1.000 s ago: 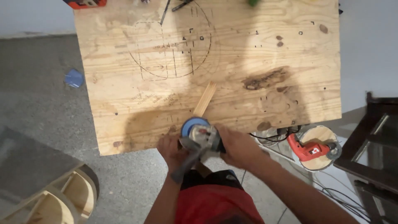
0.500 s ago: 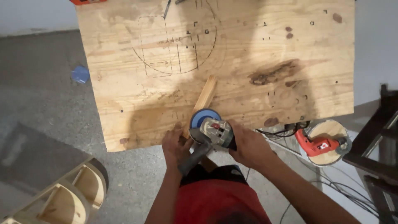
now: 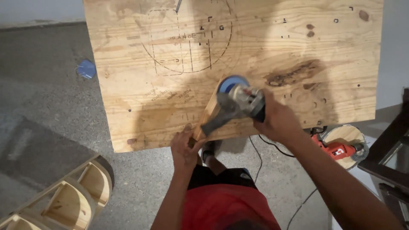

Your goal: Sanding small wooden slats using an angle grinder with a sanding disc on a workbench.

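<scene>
Right hand [image 3: 279, 121] fingers wrapped round grey angle grinder w/ blue disc [image 3: 236, 100]; left hand [image 3: 184, 147] fingers pinch near end of narrow wooden strip [image 3: 208, 117] on plywood counter [image 3: 298, 51]. Red power tool [image 3: 336, 149] at 4 o'clock on floor.

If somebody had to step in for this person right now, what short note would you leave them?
Right hand grips the body of the angle grinder, its blue disc at the far end of the wood strip.
Left hand pins the strip's near end at the edge of the plywood sheet.
Done: strip laid out on the sheet, grinder on it. How much is ground cannot be told.
Left: the strip's length nearer the body, probably.
Mind the cable hanging below and the red power tool on the floor.
</scene>
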